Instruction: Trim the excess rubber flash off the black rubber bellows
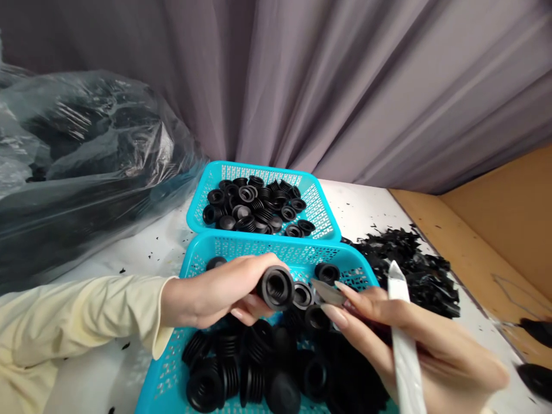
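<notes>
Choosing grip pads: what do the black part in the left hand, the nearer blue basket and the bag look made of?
Black part: likely rubber or soft plastic; matte, dull sheen.
Nearer basket: probably moulded plastic; satin, openwork walls, even colour.
Bag: apparently thin plastic film; glossy, creased, see-through.

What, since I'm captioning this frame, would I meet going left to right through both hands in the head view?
Pale yellow sleeve, left hand, held black part, another ring-ended part, grey pointed blade, right hand.
</notes>
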Tool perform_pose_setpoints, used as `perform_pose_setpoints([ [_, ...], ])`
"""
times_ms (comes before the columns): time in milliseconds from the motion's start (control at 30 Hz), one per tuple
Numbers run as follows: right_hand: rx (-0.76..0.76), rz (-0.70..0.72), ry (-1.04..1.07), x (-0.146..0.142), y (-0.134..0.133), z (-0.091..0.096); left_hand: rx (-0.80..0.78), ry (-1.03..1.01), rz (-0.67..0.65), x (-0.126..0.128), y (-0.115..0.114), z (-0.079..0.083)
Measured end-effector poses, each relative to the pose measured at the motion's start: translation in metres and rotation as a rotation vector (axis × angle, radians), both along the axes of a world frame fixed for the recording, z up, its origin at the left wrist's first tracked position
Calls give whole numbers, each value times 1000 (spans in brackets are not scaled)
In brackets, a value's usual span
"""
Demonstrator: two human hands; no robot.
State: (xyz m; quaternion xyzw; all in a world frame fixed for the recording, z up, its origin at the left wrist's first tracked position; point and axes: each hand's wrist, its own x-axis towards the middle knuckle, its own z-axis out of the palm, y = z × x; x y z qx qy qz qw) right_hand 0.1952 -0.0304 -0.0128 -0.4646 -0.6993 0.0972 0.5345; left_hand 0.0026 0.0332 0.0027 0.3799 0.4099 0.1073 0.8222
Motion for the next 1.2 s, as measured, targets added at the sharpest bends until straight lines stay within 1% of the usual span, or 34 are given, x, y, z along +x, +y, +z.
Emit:
perform_pose_setpoints([
  [267,-109,-43,173,2,10,-2,29,-174,49,2,0,5],
  [367,-147,-56,206,2,12,-1,120,-231,54,3,0,6],
  [467,-150,-63,240,2,13,0,235,-257,44,4,-2,8],
  [567,-152,-33,256,3,12,0,324,-197,53,3,-3,9],
  [667,-185,-6,236,5,10,-1,367,-166,43,0,-3,8],
  [800,-200,36,221,6,9,0,374,-234,12,-1,-2,4],
  [900,-158,75,177,5,9,2,347,-255,4,1,-2,3],
  [1100,-111,95,106,5,10,2,304,-187,10,3,-4,6],
  [1200,-112,107,71,4,10,0,260,-210,-10,3,-4,8],
])
